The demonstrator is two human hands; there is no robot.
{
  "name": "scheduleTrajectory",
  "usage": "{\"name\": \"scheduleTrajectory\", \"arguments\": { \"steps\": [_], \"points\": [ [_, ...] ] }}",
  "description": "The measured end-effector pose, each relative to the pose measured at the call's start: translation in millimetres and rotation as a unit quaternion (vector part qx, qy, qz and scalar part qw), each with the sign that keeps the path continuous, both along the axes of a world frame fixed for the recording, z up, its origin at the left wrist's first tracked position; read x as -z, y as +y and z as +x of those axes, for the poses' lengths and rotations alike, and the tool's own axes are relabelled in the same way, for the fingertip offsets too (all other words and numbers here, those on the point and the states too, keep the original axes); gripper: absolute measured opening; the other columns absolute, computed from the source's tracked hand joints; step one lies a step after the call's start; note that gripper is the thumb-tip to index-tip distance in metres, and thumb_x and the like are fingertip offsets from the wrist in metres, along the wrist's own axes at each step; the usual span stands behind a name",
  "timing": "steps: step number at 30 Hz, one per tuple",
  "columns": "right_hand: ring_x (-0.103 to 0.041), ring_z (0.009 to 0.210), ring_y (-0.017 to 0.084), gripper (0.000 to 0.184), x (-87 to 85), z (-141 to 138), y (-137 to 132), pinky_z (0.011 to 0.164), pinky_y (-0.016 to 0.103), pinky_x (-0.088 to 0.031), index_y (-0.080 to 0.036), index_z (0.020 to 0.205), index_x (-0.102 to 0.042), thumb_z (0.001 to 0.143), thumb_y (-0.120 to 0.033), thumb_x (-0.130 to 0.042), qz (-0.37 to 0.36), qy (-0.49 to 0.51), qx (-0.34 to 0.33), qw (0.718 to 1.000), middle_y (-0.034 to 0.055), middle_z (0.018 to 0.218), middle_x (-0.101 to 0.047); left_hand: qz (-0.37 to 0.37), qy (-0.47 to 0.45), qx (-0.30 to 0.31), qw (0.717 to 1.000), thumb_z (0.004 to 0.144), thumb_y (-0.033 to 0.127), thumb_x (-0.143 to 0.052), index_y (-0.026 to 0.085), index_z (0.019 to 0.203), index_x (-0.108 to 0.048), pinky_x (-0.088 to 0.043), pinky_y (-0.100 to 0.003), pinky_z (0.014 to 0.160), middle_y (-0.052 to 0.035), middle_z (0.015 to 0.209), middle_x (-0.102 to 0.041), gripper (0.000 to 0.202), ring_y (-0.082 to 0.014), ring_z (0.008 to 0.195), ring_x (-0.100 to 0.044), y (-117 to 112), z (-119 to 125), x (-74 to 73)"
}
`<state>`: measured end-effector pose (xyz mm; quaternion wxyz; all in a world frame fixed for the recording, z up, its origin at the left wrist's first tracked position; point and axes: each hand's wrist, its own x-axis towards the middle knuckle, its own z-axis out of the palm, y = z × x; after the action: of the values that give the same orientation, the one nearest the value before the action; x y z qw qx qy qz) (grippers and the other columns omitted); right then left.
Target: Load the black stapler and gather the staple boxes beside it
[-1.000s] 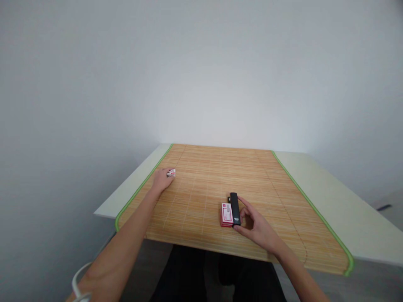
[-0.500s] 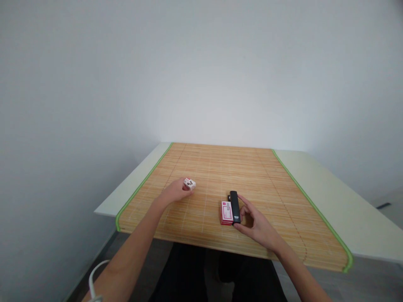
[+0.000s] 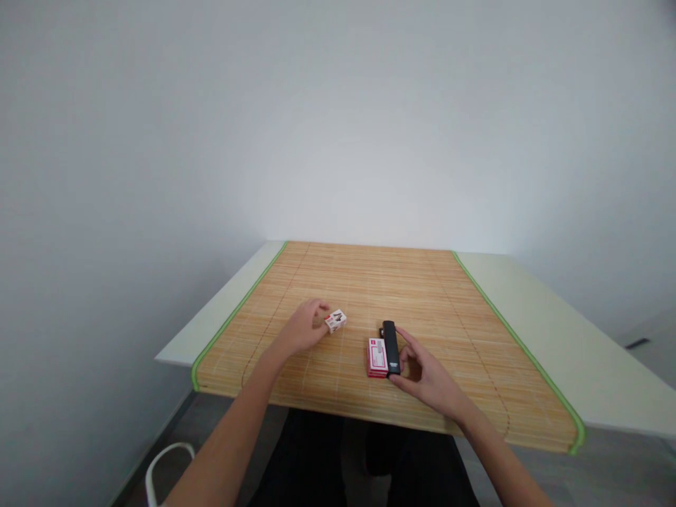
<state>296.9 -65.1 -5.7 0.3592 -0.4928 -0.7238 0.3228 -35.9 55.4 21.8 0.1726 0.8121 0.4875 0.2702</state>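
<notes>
My left hand (image 3: 308, 326) is beside a small white box (image 3: 336, 320) with red and dark printing. The thumb tip is at the box's near left edge, while the raised fingers are apart from it. My right hand (image 3: 425, 373) grips a black stapler (image 3: 391, 347) along its length, index finger at the far end and thumb at the near end. Against the stapler's left side stands a short stack of red-and-white boxes (image 3: 377, 355). A small black piece (image 3: 381, 332) shows left of the stapler's far end; I cannot tell whether it belongs to it.
A bamboo mat (image 3: 370, 282) with green edging covers the middle of the white table (image 3: 533, 296). Walls rise behind and at the left. A white cable (image 3: 153, 468) hangs by my left forearm, and my legs are under the near edge.
The small white box has shifted right and turned, and my left hand has moved right with its fingers now spread away from it. My right hand stays on the stapler.
</notes>
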Motion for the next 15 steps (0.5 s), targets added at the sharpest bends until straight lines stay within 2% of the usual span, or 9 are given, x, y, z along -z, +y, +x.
{"name": "scheduleTrajectory", "arguments": {
  "steps": [2, 4, 7, 12, 15],
  "points": [
    [-0.063, 0.087, 0.023, 0.093, -0.7, 0, 0, 0.090, 0.042, -0.051, -0.027, 0.161, -0.020, 0.085, -0.037, -0.072, 0.001, 0.001, 0.001, 1.000, 0.0003, 0.093, -0.064, 0.007, -0.012, 0.064, 0.998, 0.087, 0.029, -0.063, 0.025, 0.136, -0.060, -0.043, -0.040, 0.109, -0.0071, 0.137, -0.063, 0.049, -0.0262, 0.126, -0.056, 2, 1, 2.6],
    [-0.063, 0.086, 0.023, 0.092, -1.5, -1, -1, 0.089, 0.042, -0.051, -0.028, 0.161, -0.021, 0.085, -0.036, -0.072, 0.001, 0.002, 0.001, 1.000, 0.0001, 0.092, -0.064, -0.012, -0.019, 0.102, 0.994, 0.088, 0.026, -0.061, 0.028, 0.138, -0.059, -0.042, -0.041, 0.111, -0.0055, 0.138, -0.063, 0.050, -0.0251, 0.126, -0.057, 2, 5, 5.6],
    [-0.063, 0.087, 0.023, 0.092, -2.2, -1, 0, 0.089, 0.041, -0.051, -0.028, 0.161, -0.021, 0.085, -0.036, -0.072, 0.002, 0.002, 0.001, 1.000, 0.0001, 0.093, -0.064, -0.044, -0.044, 0.109, 0.992, 0.090, 0.030, -0.062, 0.031, 0.133, -0.063, -0.049, -0.038, 0.102, -0.0044, 0.127, -0.068, 0.044, -0.0231, 0.112, -0.065, -4, 13, 8.9],
    [-0.063, 0.086, 0.023, 0.094, -1.2, 0, 1, 0.087, 0.041, -0.051, -0.028, 0.161, -0.021, 0.084, -0.037, -0.074, 0.003, 0.003, 0.000, 1.000, -0.0001, 0.093, -0.063, -0.025, -0.056, 0.120, 0.991, 0.084, 0.027, -0.067, 0.032, 0.148, -0.050, -0.046, -0.039, 0.108, -0.0059, 0.136, -0.060, 0.066, -0.0240, 0.122, -0.059, -19, 35, 7.8],
    [-0.063, 0.085, 0.023, 0.095, 0.1, 0, 1, 0.085, 0.040, -0.051, -0.028, 0.161, -0.021, 0.083, -0.038, -0.076, 0.005, 0.002, 0.000, 1.000, -0.0002, 0.093, -0.063, -0.040, -0.040, 0.121, 0.991, 0.083, 0.027, -0.068, 0.031, 0.147, -0.050, -0.047, -0.041, 0.107, -0.0071, 0.133, -0.060, 0.066, -0.0251, 0.120, -0.060, -22, 50, 6.8]
  ]
}}
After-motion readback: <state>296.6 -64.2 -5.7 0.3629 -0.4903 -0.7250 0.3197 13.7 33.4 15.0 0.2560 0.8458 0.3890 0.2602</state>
